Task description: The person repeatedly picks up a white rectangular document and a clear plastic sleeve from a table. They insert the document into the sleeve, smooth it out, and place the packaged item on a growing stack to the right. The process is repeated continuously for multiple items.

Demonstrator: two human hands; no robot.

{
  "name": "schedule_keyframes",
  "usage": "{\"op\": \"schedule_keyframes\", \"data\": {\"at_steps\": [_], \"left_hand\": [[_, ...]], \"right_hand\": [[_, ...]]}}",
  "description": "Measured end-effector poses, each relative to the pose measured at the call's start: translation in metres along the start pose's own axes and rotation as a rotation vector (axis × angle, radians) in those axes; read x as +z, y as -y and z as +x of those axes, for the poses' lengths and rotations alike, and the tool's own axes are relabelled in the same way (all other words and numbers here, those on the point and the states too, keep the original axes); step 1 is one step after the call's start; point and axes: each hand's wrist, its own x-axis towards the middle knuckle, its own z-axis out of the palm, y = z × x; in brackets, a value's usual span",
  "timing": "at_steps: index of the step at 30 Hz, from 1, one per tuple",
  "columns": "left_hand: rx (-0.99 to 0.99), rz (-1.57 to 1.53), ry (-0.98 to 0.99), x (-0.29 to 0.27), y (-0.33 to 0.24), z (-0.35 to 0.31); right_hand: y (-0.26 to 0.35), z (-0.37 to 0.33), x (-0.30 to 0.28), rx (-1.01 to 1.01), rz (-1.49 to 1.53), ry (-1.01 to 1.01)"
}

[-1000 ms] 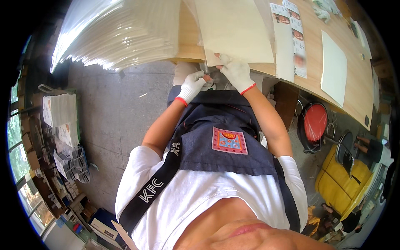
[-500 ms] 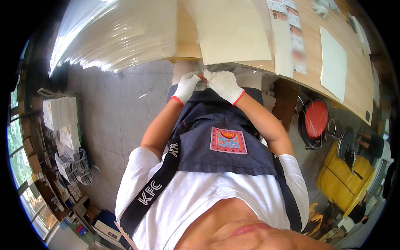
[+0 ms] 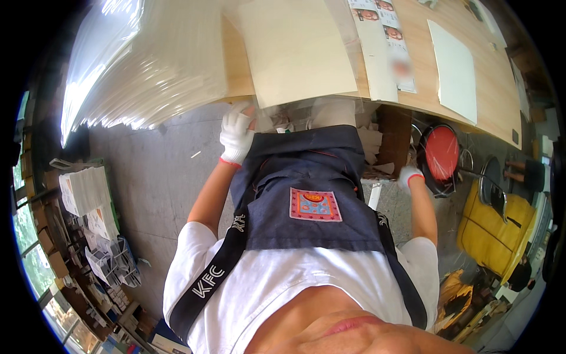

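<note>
My left hand [image 3: 237,134], in a white knit glove with a red cuff and bare fingertips, is up at the table's front edge. Its fingers are drawn together beside a strip of clear plastic film [image 3: 272,122] hanging there, and seem closed on it. Above it a large cream sheet [image 3: 298,53] lies on the table, reaching over the edge. Off to the right and low, my right hand [image 3: 408,176], in a matching glove, is held out between a brown box [image 3: 394,138] of paper scraps and a red-seated stool [image 3: 441,154]. Its fingers are blurred.
A tall stack of shiny clear plastic sheets [image 3: 159,65] overhangs the table's left side. Printed strips [image 3: 377,50] and a white sheet [image 3: 454,71] lie to the right on the wooden table [image 3: 421,94]. Paper bundles [image 3: 85,192] stand at left; a yellow bag [image 3: 498,230] is at right.
My hands were together at the table edge and have parted. The left moved slightly left; the right swung down and out toward the stool. The view has shifted a little.
</note>
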Motion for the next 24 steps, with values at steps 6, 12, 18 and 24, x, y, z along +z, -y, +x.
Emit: {"op": "schedule_keyframes", "data": {"at_steps": [6, 12, 18, 24], "left_hand": [[0.483, 0.000, 0.045, 0.005, -0.017, 0.037], [0.365, -0.120, 0.067, -0.003, -0.007, 0.031], [-0.587, -0.440, -0.104, 0.032, 0.017, -0.012], [-1.067, -1.178, -0.055, 0.014, 0.006, -0.014]], "right_hand": [[0.145, -0.104, -0.148, -0.745, 0.157, -1.401], [0.177, -0.058, -0.168, -0.928, 0.172, -1.500], [0.215, -0.063, -0.149, -0.536, 1.055, -1.126], [0.223, -0.051, -0.126, -0.424, 2.015, -0.415]]}}
